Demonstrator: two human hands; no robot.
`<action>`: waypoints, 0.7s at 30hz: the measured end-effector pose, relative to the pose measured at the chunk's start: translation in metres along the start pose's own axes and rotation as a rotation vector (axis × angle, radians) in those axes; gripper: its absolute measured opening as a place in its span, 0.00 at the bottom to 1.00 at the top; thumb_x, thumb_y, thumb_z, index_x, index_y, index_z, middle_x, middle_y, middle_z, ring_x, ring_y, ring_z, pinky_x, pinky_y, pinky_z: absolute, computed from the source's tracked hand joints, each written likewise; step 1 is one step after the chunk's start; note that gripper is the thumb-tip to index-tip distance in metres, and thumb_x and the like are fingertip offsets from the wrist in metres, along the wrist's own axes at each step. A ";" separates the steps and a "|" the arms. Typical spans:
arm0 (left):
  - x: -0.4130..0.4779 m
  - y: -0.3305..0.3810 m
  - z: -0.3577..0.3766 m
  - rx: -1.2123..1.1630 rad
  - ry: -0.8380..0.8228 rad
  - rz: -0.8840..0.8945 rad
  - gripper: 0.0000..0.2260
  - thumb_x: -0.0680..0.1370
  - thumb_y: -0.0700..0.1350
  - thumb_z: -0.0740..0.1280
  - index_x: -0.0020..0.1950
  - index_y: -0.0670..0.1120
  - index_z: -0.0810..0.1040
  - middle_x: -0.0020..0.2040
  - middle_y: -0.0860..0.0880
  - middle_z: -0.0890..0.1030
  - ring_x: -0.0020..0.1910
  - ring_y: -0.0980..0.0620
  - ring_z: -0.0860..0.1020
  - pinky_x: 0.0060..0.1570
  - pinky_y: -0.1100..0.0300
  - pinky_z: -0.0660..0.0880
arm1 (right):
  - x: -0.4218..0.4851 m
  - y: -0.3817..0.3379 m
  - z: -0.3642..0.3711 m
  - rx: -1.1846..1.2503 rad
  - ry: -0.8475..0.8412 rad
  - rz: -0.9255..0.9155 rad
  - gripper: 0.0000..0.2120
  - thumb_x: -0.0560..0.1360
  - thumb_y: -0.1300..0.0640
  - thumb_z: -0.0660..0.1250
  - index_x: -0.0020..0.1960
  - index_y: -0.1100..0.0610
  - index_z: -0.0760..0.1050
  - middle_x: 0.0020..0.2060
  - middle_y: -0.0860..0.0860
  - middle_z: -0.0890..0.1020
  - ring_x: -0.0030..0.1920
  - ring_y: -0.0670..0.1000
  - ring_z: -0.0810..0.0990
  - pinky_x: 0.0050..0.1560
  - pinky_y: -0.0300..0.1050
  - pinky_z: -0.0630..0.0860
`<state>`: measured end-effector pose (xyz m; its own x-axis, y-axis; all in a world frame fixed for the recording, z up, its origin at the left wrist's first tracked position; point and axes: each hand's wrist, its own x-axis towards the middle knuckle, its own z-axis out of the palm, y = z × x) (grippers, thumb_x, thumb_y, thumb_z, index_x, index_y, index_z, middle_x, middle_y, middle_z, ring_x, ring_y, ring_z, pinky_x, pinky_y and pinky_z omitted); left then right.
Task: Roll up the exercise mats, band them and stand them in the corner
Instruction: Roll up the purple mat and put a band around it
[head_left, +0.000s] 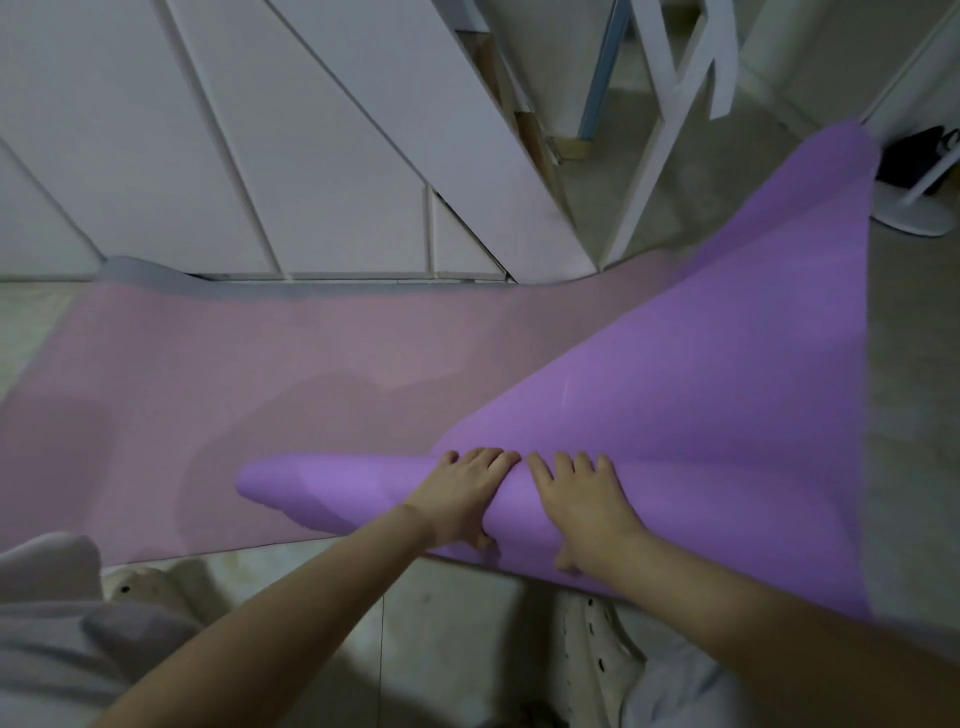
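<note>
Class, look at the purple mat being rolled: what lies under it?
A pink mat spread on the floor lies under the purple mat. How far it runs rightward beneath is hidden.

Floor level: the purple mat (701, 389) is partly rolled, its roll lying across the pink mat (260, 364), which is spread flat. The left hand (462, 493) grips the roll, thumb tucked under. The right hand (582, 499) presses on it just beside, fingers spread. White cabinet doors (311, 130) stand behind.
</note>
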<state>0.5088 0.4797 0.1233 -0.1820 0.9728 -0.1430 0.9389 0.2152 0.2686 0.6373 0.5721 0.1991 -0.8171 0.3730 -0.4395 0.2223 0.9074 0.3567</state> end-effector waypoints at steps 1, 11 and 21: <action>0.002 0.000 -0.001 0.003 0.001 -0.001 0.47 0.64 0.55 0.75 0.76 0.46 0.54 0.73 0.49 0.62 0.71 0.50 0.61 0.66 0.54 0.59 | 0.001 0.003 0.000 0.022 0.021 0.001 0.52 0.67 0.47 0.74 0.76 0.61 0.44 0.64 0.60 0.65 0.62 0.58 0.68 0.64 0.54 0.62; -0.004 0.003 -0.002 0.080 0.393 -0.213 0.52 0.52 0.54 0.82 0.70 0.42 0.62 0.64 0.39 0.75 0.65 0.45 0.66 0.55 0.37 0.73 | 0.029 0.034 -0.033 0.115 0.201 0.057 0.41 0.64 0.45 0.75 0.67 0.56 0.58 0.59 0.54 0.73 0.59 0.55 0.73 0.57 0.50 0.67; -0.012 -0.016 -0.016 0.333 0.421 -0.167 0.55 0.53 0.58 0.80 0.71 0.38 0.59 0.68 0.35 0.67 0.68 0.41 0.64 0.55 0.27 0.65 | 0.037 0.038 -0.046 0.497 0.164 0.091 0.41 0.58 0.43 0.75 0.65 0.54 0.63 0.56 0.52 0.79 0.55 0.56 0.79 0.49 0.46 0.73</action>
<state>0.4910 0.4659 0.1353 -0.3724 0.8930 0.2528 0.9166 0.3966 -0.0506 0.5909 0.6112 0.2341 -0.8466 0.4552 -0.2757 0.4886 0.8701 -0.0639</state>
